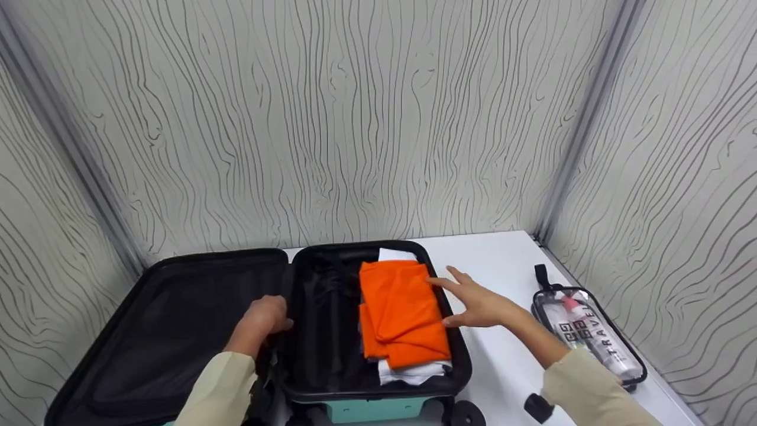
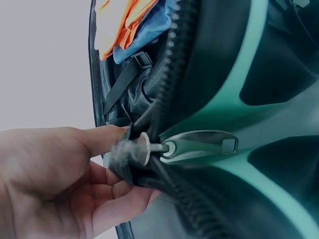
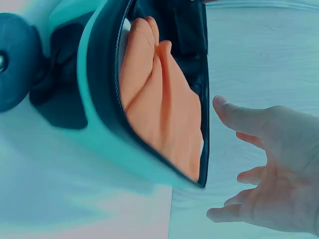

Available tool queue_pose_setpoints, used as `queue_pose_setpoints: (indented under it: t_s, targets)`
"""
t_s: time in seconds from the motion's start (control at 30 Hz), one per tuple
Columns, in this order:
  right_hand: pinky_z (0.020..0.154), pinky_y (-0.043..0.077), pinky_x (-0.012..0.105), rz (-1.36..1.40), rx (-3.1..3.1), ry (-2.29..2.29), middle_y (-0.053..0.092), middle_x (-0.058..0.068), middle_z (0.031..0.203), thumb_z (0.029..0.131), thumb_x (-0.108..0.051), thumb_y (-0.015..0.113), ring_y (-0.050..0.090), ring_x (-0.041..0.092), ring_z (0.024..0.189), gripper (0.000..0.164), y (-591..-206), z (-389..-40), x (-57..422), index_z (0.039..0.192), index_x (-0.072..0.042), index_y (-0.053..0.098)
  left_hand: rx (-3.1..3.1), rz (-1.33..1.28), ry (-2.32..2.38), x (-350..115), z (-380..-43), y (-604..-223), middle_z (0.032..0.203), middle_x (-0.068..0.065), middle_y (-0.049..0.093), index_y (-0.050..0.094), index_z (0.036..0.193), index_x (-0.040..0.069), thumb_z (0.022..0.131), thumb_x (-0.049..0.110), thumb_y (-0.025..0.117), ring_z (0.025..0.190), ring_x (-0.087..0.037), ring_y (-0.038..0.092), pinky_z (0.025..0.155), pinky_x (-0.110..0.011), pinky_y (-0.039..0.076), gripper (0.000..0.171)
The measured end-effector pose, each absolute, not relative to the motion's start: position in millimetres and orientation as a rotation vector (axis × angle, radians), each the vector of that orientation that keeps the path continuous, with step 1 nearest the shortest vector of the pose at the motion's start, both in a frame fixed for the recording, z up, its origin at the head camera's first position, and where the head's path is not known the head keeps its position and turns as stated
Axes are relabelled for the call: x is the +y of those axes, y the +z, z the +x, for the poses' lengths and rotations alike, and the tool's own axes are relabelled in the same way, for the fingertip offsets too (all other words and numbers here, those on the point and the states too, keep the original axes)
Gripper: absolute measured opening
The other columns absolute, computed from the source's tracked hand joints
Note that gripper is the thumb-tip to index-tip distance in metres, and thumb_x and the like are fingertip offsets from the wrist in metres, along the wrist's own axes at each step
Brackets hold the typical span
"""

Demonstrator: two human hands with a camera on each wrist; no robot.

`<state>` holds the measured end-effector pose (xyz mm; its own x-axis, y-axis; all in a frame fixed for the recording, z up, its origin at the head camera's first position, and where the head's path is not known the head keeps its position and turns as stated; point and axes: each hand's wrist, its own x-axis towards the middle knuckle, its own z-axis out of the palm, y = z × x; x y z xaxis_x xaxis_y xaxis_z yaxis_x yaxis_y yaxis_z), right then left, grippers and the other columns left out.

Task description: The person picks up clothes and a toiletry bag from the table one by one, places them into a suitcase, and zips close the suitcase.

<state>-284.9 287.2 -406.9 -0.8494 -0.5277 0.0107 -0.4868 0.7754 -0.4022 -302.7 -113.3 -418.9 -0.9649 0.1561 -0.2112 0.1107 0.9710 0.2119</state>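
An open suitcase (image 1: 374,392) lies with its black-lined lid half (image 1: 177,337) to the left. Inside the right half, a folded orange garment (image 1: 405,313) sits on top of white cloth (image 1: 414,374), beside black straps. My left hand (image 1: 265,318) is at the middle, where the two halves meet. In the left wrist view its thumb and fingers pinch the black zippered edge (image 2: 137,172) next to a metal zipper pull (image 2: 202,146). My right hand (image 1: 476,302) is spread over the case's right rim, near the orange garment, with nothing held.
A clear toiletry pouch (image 1: 591,337) with bottles inside lies on the white table (image 1: 502,260) at the right. Near the right sleeve is a small black object (image 1: 538,408). Suitcase wheels (image 1: 467,414) stick out at the front. Patterned wall panels (image 1: 355,118) enclose the table.
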Motion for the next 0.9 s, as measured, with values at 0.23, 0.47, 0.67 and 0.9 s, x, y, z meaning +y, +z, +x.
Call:
queue_pose_setpoints:
  t_s: [0.23, 0.47, 0.67, 0.9]
  targets:
    - [0.094, 0.034, 0.064, -0.775, 2.96, -0.649, 0.02, 0.035, 0.145, 0.08, -0.029, 0.072, 0.033, 0.052, 0.126, 0.072, -406, -276, 328, 0.14, -0.009, 0.037, 2.886, 0.201, 0.306, -116, -304, -420, 0.089, -0.019, 0.063, 0.061, 0.084, 0.0, 0.085, 0.019, 0.065, 0.08, -0.032, 0.059, 0.074, -0.044, 0.048, 0.019]
    - [0.095, 0.033, 0.065, -0.651, 3.008, -0.687, 0.021, 0.035, 0.145, 0.082, -0.032, 0.07, 0.03, 0.053, 0.128, 0.072, -406, -264, 368, 0.14, -0.007, 0.037, 2.887, 0.195, 0.342, -116, -302, -420, 0.087, -0.019, 0.062, 0.061, 0.083, 0.0, 0.084, 0.019, 0.065, 0.076, -0.031, 0.059, 0.071, -0.043, 0.049, 0.019]
    - [0.094, 0.026, 0.071, -0.598, 3.045, -0.691, 0.029, 0.033, 0.142, 0.082, -0.034, 0.069, 0.023, 0.054, 0.13, 0.073, -407, -256, 399, 0.14, -0.004, 0.036, 2.877, 0.177, 0.354, -116, -302, -420, 0.08, -0.016, 0.061, 0.06, 0.079, 0.001, 0.085, 0.018, 0.064, 0.068, -0.028, 0.058, 0.066, -0.04, 0.049, 0.018]
    - [0.094, 0.032, 0.066, -0.51, 3.031, -0.796, 0.031, 0.035, 0.14, 0.084, -0.032, 0.067, 0.034, 0.056, 0.123, 0.076, -412, -250, 435, 0.141, 0.001, 0.03, 2.854, 0.148, 0.325, -115, -304, -420, 0.085, -0.016, 0.061, 0.061, 0.082, 0.001, 0.086, 0.02, 0.064, 0.068, -0.025, 0.057, 0.066, -0.037, 0.049, 0.019]
